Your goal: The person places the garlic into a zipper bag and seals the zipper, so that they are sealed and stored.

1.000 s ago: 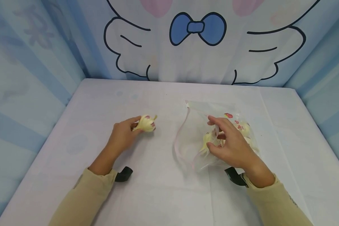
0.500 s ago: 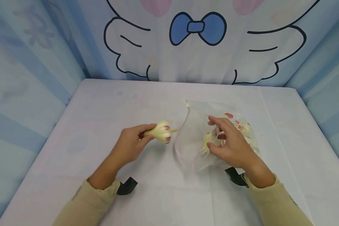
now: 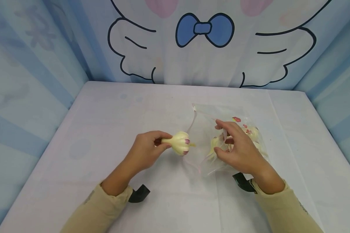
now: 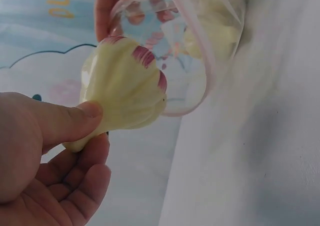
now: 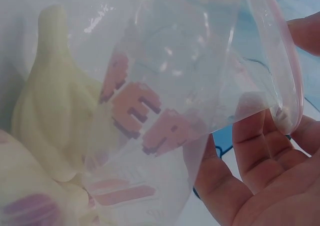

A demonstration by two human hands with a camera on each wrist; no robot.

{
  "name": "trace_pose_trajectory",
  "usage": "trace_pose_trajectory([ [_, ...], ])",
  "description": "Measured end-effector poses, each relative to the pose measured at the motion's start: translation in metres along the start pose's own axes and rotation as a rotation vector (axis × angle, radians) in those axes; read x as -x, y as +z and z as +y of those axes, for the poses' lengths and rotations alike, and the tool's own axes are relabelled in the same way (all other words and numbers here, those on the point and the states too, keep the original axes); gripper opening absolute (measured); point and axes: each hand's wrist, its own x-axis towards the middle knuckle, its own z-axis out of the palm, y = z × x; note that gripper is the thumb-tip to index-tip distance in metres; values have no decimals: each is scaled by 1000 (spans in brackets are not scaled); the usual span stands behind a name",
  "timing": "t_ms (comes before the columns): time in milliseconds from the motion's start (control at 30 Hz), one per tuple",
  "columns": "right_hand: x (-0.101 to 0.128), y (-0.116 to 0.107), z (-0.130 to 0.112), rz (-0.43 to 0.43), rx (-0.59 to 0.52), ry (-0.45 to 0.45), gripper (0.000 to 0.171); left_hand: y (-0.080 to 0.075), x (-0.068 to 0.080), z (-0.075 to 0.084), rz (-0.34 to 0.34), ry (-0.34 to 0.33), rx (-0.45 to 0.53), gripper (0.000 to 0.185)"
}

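My left hand [image 3: 147, 150] pinches the thin neck of a garlic bulb [image 3: 180, 143], pale yellow with purple patches at its base. Thumb and fingers [image 4: 87, 151] meet at that neck in the left wrist view. The bulb's base points at the mouth of a clear zip bag [image 3: 202, 126] with pink edging, overlapping it in the head view. My right hand [image 3: 242, 150] holds the bag's lip, its fingers curled at the edge so that the mouth gapes. Inside lie several more garlic bulbs [image 5: 55, 101], partly hidden behind printed plastic and the right hand.
The bag lies on a white-covered table [image 3: 105, 106]. A black strap piece [image 3: 139, 193] sticks out at the left cuff and another black piece [image 3: 242, 182] at the right. Patterned curtains [image 3: 204, 61] stand behind the table and at both sides.
My left hand has carried the garlic bulb rightward and slightly nearer, from left of the bag to its mouth. The right hand and the bag have stayed nearly still.
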Motion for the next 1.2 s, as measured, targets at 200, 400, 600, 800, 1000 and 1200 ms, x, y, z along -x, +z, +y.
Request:
trace_pose_trajectory([
  [200, 0, 2, 0, 5, 2, -15, 69, 12, -6, 5, -35, 66, 23, 18],
  [400, 1, 2, 1, 4, -11, -13, 69, 24, -16, 10, -81, 114, 3, 18],
  [600, 0, 2, 1, 6, -8, -22, 68, 32, -21, 10, -22, 176, -33, 13],
  [800, -1, 1, 1, 2, -16, -18, 68, 43, -24, 7, 39, 213, -42, 18],
  [1000, -1, 2, 1, -7, -22, -16, 67, 56, -27, 13, 54, 245, -85, 14],
  [1200, -1, 2, 0, -4, -20, -38, 66, 65, -29, 17, 12, 240, -169, 10],
])
